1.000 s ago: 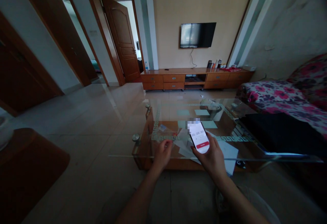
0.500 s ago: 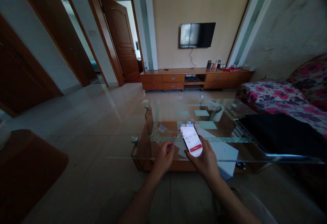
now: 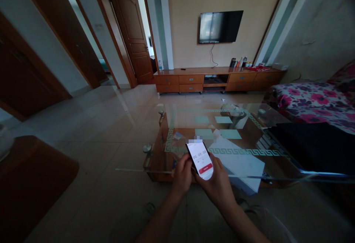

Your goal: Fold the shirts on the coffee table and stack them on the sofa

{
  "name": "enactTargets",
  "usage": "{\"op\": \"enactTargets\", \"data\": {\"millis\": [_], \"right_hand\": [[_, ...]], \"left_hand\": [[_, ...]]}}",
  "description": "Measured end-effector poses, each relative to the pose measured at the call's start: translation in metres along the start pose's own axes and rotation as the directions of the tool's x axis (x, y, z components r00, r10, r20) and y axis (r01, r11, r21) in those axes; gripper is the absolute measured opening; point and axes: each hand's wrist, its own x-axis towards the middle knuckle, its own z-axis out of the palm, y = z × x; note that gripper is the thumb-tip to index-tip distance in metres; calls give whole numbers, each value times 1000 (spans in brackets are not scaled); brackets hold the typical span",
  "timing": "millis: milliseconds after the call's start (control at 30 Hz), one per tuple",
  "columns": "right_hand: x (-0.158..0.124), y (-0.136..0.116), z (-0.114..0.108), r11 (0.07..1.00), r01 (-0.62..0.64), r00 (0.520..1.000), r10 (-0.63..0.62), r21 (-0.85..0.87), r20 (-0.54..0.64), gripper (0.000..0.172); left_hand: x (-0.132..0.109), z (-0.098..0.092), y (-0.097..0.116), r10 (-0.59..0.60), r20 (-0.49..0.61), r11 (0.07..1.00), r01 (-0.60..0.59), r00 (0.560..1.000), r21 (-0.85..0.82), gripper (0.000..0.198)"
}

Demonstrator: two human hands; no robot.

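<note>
A smartphone (image 3: 200,158) with a white timer screen reading 00:00:00 and a red button near its lower end is held up over the near edge of the glass coffee table (image 3: 181,122). My right hand (image 3: 219,180) wraps round its lower right side, with the thumb by the bottom edge. At the phone's left side, my left hand (image 3: 183,173) has its fingers curled against the edge; its fingertips are partly hidden behind the phone. Beneath the glass, a white box (image 3: 244,161) lies on the table's lower shelf.
Black cloth (image 3: 307,147) covers the table's right end. Beyond it stands a flowered sofa (image 3: 310,97). A low wooden TV cabinet (image 3: 191,82) with bottles runs along the far wall under a television (image 3: 220,27). A brown wooden piece (image 3: 36,184) stands at left.
My left hand has moved right and up to the phone's left edge. The phone has shifted slightly left and down in my right hand. The camera view has tilted down a little.
</note>
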Motion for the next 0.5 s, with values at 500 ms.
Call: {"op": "enactTargets", "data": {"millis": [500], "right_hand": [[0, -1, -6, 999, -4, 1000, 5, -42, 20, 67]], "left_hand": [[4, -3, -9, -43, 32, 995, 45, 999, -85, 52]]}}
